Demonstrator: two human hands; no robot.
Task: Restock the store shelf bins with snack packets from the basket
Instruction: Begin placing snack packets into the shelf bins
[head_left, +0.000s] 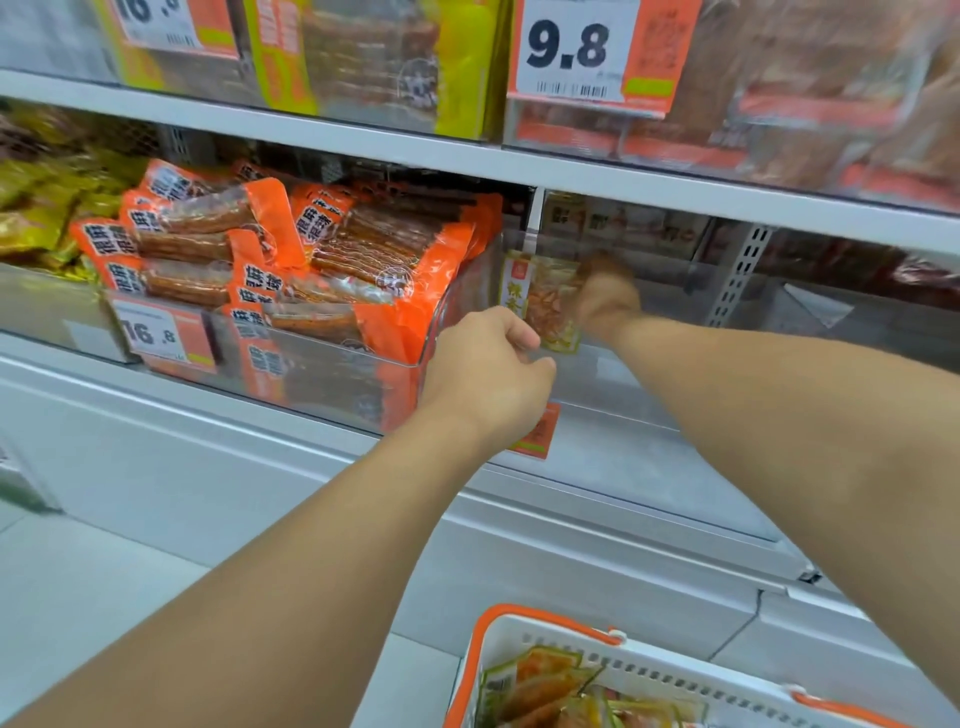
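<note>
My right hand (605, 301) reaches deep into a clear plastic bin (649, 415) on the middle shelf and grips a yellow snack packet (545, 301), held upright against the bin's left wall. My left hand (488, 374) grips the bin's front left corner, fingers curled over its rim. The rest of that bin looks bare. At the bottom of the view, a white basket (519, 639) with orange handles holds several more yellow and orange packets (550, 686).
The neighbouring bin (322, 374) on the left is piled with orange packets and carries a 16.8 price tag (161, 332). Further left lie yellow packets (36, 208). The upper shelf (467, 156) holds packed bins and a 9.8 tag (576, 49). A perforated shelf upright (737, 275) stands to the right.
</note>
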